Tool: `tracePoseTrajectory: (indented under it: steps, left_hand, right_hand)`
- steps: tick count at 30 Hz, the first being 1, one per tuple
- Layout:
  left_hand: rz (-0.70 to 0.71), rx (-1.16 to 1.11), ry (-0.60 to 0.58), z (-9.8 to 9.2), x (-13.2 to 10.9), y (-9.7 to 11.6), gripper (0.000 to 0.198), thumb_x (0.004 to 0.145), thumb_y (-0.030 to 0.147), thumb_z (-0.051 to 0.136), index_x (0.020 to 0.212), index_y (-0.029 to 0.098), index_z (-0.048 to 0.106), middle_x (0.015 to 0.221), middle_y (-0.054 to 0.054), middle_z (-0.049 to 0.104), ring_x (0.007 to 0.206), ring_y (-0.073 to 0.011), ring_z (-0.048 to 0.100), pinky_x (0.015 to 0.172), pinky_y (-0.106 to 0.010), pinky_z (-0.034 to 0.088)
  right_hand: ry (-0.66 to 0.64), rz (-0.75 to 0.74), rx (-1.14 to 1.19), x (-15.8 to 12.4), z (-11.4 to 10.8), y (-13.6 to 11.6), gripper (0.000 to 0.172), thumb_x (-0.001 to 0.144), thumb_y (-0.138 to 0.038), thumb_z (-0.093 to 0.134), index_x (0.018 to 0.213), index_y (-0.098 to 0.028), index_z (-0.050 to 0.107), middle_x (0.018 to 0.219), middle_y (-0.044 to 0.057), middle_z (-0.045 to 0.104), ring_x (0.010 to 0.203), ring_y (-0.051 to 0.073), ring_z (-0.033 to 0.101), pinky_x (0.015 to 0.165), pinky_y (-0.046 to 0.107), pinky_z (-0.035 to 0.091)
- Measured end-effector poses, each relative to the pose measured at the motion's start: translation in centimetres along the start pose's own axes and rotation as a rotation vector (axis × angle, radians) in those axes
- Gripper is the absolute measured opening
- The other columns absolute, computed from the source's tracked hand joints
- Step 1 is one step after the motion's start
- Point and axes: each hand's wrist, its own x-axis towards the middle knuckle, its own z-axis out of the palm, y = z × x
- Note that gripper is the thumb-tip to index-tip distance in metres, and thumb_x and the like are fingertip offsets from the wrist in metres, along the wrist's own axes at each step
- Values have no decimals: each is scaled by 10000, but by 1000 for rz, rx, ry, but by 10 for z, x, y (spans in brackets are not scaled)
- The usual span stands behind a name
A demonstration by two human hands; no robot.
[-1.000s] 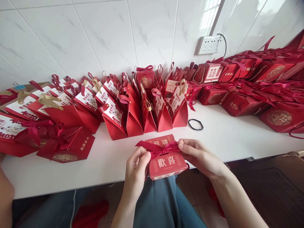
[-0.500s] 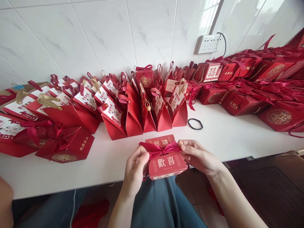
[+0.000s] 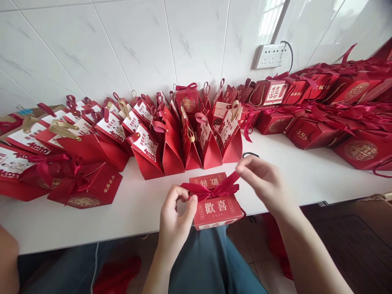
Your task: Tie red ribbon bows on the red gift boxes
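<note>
A red gift box (image 3: pixel 219 214) with pale Chinese characters sits at the table's front edge, close to me. A dark red satin ribbon (image 3: pixel 214 191) is tied across its top. My left hand (image 3: pixel 177 216) is curled at the box's left side, its thumb against the box beside the ribbon; the other fingers are partly hidden. With thumb and forefinger, my right hand (image 3: pixel 260 183) pinches the ribbon's right tail, raised above the box's far right corner. A black elastic band (image 3: pixel 251 154) lies just behind this hand, partly covered.
Upright red gift bags (image 3: pixel 150 153) stand in rows behind the box. Ribboned red boxes (image 3: pixel 355 149) are stacked to the right, and another ribboned box (image 3: pixel 101 185) sits at left. A white power strip (image 3: pixel 270 56) is on the tiled wall. Another person's arm (image 3: pixel 7 261) shows at lower left.
My right hand has risen, drawing the ribbon's right tail up. My left hand has loosened from the ribbon's left tail and shifted slightly. The box has barely moved.
</note>
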Motion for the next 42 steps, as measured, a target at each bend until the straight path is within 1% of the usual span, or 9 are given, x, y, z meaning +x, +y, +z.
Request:
tracePoseTrajectory:
  steps: [3, 5, 7, 13, 18, 24, 31, 36, 42]
  left_hand:
    - [204, 180, 29, -2, 0, 7, 78, 869, 206, 576, 813, 218, 523, 793, 14, 540, 782, -132, 540, 741, -230, 445]
    - [352, 281, 23, -3, 0, 15, 83, 878, 144, 557, 849, 222, 553, 833, 7, 578, 836, -132, 569, 776, -229, 462]
    - [445, 345, 36, -2, -1, 24, 113, 882, 108, 544, 902, 217, 568, 881, -3, 599, 884, -132, 582, 803, -229, 472]
    - [535, 451, 47, 9, 1, 33, 122, 869, 97, 566, 938, 197, 560, 870, -14, 628, 830, -145, 598, 752, -250, 487]
    - [590, 525, 107, 13, 1, 28, 111, 877, 104, 599, 896, 195, 539, 810, 3, 608, 767, -128, 581, 746, -249, 482]
    - [679, 485, -16, 3, 6, 29, 127, 881, 111, 619, 918, 205, 542, 832, -1, 603, 814, -125, 607, 746, -230, 519]
    - [618, 455, -178, -1, 9, 33, 133, 923, 120, 531, 962, 210, 619, 843, -19, 644, 761, -117, 646, 695, -210, 532]
    - [439, 396, -217, -1, 9, 38, 179, 895, 223, 555, 930, 310, 707, 854, -10, 673, 769, -171, 679, 679, -258, 573]
    - [395, 324, -245, -2, 11, 37, 179, 875, 290, 561, 925, 356, 720, 823, 10, 662, 749, -180, 675, 643, -257, 580]
  right_hand:
    - [-162, -144, -396, 9, 21, -16, 217, 838, -409, 694, 754, -211, 669, 780, 34, 606, 752, 182, 551, 721, 306, 410]
    - [-305, -154, -562, 14, 33, -21, 149, 859, -351, 665, 815, -212, 694, 879, 56, 630, 831, 199, 596, 761, 317, 443]
    - [-382, -134, -649, 18, 40, -22, 91, 861, -282, 650, 825, -204, 681, 900, 56, 636, 832, 192, 611, 746, 309, 453]
    - [-403, -47, -703, 21, 43, -22, 108, 845, -204, 586, 738, -195, 590, 827, 30, 657, 696, 149, 597, 626, 267, 429]
    - [-431, -32, -707, 21, 38, -25, 262, 921, -360, 515, 748, -190, 613, 788, 42, 675, 668, 160, 602, 592, 280, 411]
    - [-485, -8, -671, 24, 34, -23, 241, 837, -324, 594, 642, -182, 590, 878, 69, 696, 644, 153, 594, 561, 275, 403]
    - [-454, 62, -523, 28, 31, -13, 273, 854, -382, 569, 685, -178, 632, 708, 33, 676, 620, 152, 572, 549, 268, 409]
    - [-418, 82, -517, 30, 29, -7, 270, 825, -394, 596, 689, -165, 638, 649, 16, 636, 574, 133, 520, 505, 256, 360]
    - [-351, 110, -541, 32, 32, -6, 397, 842, -489, 570, 595, -179, 545, 529, -25, 484, 518, 103, 377, 492, 260, 298]
